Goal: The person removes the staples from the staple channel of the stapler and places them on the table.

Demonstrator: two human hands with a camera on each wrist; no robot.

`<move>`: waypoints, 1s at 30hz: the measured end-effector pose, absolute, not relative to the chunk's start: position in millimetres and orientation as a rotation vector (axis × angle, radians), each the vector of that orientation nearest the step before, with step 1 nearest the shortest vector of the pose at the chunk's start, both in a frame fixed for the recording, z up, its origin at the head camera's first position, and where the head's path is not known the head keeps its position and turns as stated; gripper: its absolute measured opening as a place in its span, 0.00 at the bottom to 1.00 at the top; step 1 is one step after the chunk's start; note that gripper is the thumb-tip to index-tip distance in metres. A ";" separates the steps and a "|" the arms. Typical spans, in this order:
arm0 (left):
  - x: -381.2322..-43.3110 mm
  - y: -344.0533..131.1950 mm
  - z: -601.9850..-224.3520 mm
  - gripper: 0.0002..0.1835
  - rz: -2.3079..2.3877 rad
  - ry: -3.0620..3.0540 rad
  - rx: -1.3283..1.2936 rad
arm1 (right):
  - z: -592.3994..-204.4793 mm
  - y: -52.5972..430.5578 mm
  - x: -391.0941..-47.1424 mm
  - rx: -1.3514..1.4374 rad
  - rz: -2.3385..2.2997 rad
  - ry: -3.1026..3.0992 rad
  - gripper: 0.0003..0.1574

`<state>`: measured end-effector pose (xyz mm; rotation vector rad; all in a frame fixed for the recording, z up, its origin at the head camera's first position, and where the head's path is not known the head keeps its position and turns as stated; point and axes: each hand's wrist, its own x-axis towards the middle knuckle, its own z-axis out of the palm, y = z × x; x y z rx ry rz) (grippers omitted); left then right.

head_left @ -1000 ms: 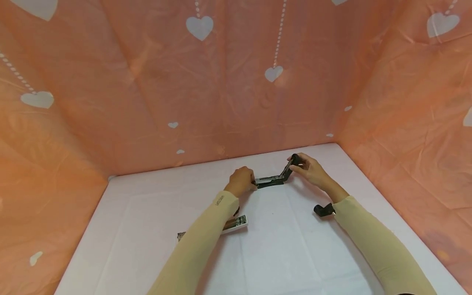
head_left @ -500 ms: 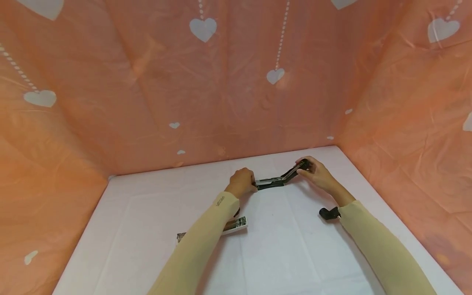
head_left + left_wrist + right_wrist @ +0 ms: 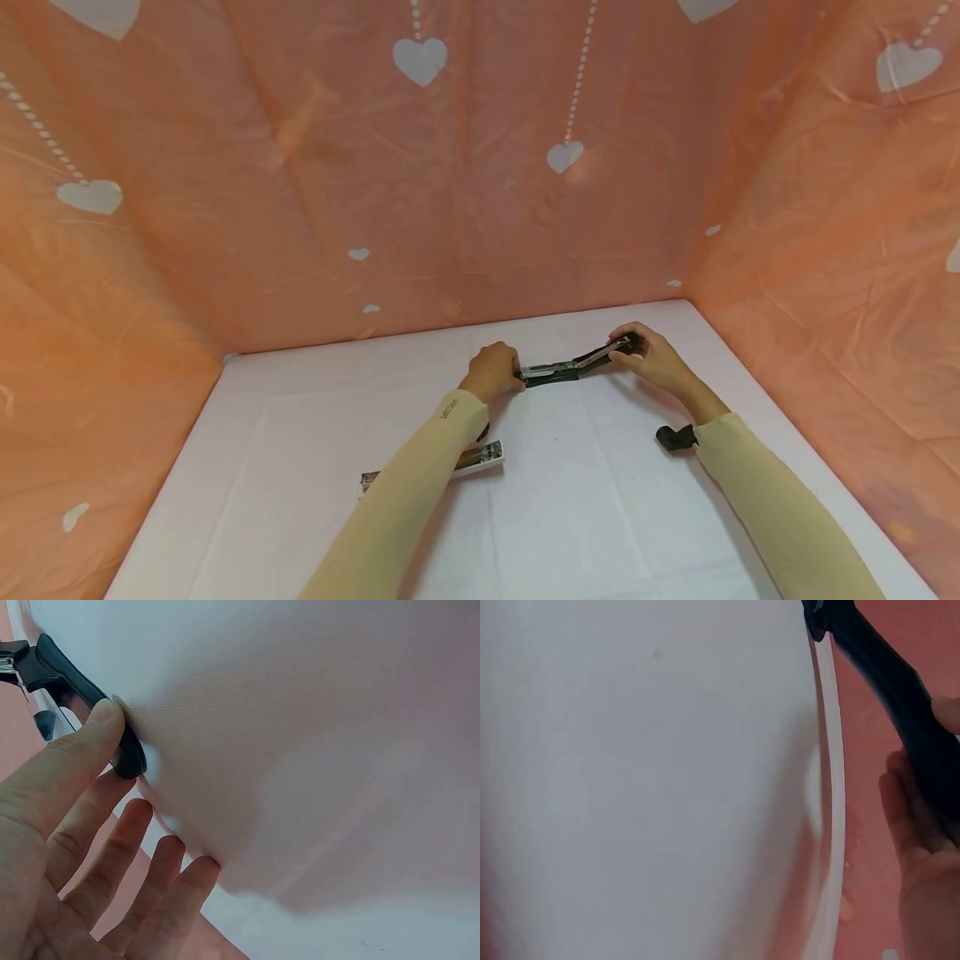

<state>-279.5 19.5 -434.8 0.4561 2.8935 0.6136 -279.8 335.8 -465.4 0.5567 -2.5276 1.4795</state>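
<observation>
A black stapler is spread open near the back of the table, its metal inner rail showing. My left hand pinches the end of its base between thumb and index finger; the other fingers lie loosely spread beneath in the left wrist view. At the opposite end, my right hand grips the stapler's top arm, which slopes up to the right from the hinge. The thumb is on one side of that arm and the fingers on the other.
A white object with a metal-and-brown inside, like another opened stapler, lies partly hidden under my left forearm. A small black device sits at my right wrist. Orange cloth with hearts walls the white table.
My right hand has moved right and down, swinging the stapler's top arm from steep to a shallower slope, so the stapler is opened wider. My left hand holds its place.
</observation>
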 end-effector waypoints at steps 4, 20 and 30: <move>-281.1 19.5 -437.2 0.12 0.619 2.894 0.448 | -463.7 332.6 -280.3 0.610 1.416 -2.506 0.21; -282.6 17.3 -434.3 0.11 0.612 2.894 0.470 | -443.2 309.3 -278.6 0.708 1.054 -2.493 0.18; -284.4 17.1 -439.0 0.13 0.601 2.889 0.449 | -448.8 282.2 -275.7 0.874 1.053 -2.515 0.16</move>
